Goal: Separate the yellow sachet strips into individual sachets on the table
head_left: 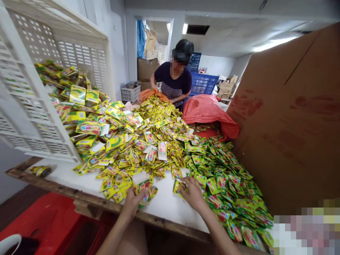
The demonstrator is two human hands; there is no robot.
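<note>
My left hand (132,200) is closed round a small printed carton (143,190) with its white end flap raised, near the table's front edge. To its right, the fingers of my right hand (193,193) pinch a small yellow sachet (177,186) just above the white table top (166,209). Loose yellow sachets (114,184) lie beside my left hand. Green sachets (231,180) spread in a heap to the right of my right hand. Ahead, many yellow cartons (90,127), several with flaps open, form a pile mixed with yellow sachets.
A white plastic crate (106,67) lies tipped at the left, spilling cartons. Across the table a person (174,78) handles an orange sack (151,94). A red sack (204,109) sits by the green heap. A tall cardboard sheet (289,117) walls the right; a red stool (50,219) stands below left.
</note>
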